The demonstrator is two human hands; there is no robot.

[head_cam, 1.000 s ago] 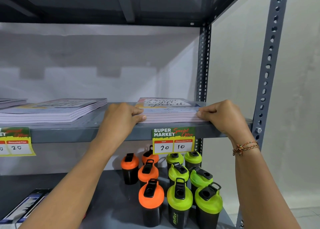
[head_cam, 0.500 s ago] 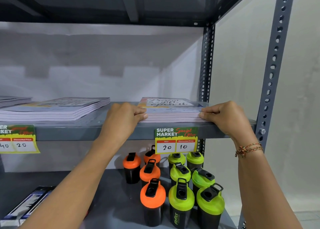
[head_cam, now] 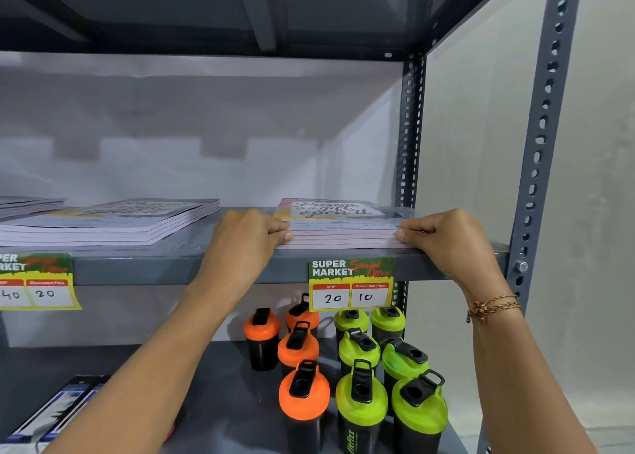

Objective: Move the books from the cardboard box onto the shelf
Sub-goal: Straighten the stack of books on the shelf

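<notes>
A stack of thin books [head_cam: 343,225] with a lettered cover lies flat at the right end of the grey metal shelf [head_cam: 171,264]. My left hand [head_cam: 247,240] grips the stack's near left corner, fingers curled against its edge. Pressed to the near right corner is my right hand [head_cam: 443,240], with a thread bracelet on its wrist. A second stack of the same books [head_cam: 113,223] lies to the left, and a third [head_cam: 27,204] peeks in at the far left. No cardboard box is in view.
Price tags hang from the shelf's front edge [head_cam: 350,283] [head_cam: 36,281]. Below stand orange-lidded [head_cam: 302,397] and green-lidded shaker bottles [head_cam: 360,402]. Boxed items [head_cam: 51,415] lie at the lower left. Perforated grey uprights [head_cam: 539,144] frame the right side.
Both hands have stayed on the right stack's near corners. The view has shifted slightly, and the stack sits a touch further onto the shelf.
</notes>
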